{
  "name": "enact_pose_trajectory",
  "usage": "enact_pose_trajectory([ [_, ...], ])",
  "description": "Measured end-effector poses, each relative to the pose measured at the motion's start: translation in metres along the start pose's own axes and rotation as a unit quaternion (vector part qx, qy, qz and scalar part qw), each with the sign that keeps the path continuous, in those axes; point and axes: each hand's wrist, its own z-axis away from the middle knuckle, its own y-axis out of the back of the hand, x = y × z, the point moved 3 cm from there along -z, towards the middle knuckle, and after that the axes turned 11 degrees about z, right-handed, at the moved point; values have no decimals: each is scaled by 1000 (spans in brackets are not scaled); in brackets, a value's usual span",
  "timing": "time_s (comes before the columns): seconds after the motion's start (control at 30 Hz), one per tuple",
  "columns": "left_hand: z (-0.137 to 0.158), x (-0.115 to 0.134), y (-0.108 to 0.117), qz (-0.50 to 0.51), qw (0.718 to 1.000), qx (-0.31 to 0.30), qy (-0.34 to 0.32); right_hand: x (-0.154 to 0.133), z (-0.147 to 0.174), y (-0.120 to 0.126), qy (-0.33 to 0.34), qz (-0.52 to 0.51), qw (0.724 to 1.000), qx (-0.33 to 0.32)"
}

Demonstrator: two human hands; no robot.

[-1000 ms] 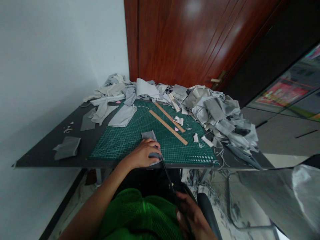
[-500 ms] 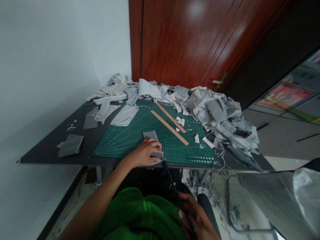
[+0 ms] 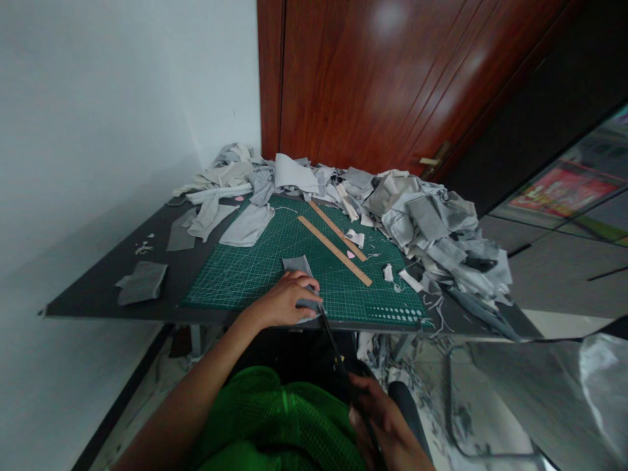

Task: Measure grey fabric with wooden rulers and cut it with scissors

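My left hand (image 3: 284, 301) rests on a grey fabric piece (image 3: 297, 264) at the front edge of the green cutting mat (image 3: 245, 275). Its fingers curve over the cloth and the thumb lies nearer me, holding the piece against the mat. Below the table edge, my right hand (image 3: 383, 418) is closed around the dark handles of a pair of scissors (image 3: 335, 347). The blades point up and left, their tips at the right side of the fabric beside my left fingertips. Whether the tips bite into the cloth is too small to tell.
Two tan wooden strips (image 3: 336, 252) lie slantwise on the mat. A large heap of grey fabric pieces (image 3: 426, 222) covers the right back, and more scraps (image 3: 220, 180) lie at the left back. A folded grey piece (image 3: 142, 283) sits on the dark table (image 3: 98, 281) at left.
The view has shifted slightly, so the table and scraps appear a little farther right. My hands, the fabric piece and the scissors keep nearly the same places.
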Motion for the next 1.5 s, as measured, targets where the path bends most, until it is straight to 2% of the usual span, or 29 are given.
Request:
enact_pose_trajectory([
  [0.1, 0, -1, 0, -2, 1000, 1, 3, -1, -1, 1, 8, 3, 1000, 23],
  [0.3, 1, 0, -1, -1, 1000, 4, -4, -1, 0, 2, -26, -16, 999, -20],
  [0.57, 1, 0, 0, 2, 1000, 5, -5, 5, 3, -2, -68, -37, 997, 28],
  [1.3, -1, -1, -1, 4, 1000, 0, 1, 4, 0, 1, -43, 10, 999, 17],
  [1.5, 0, -4, -1, 22, 999, 25, -3, 3, -1, 1, -47, -9, 999, 0],
])
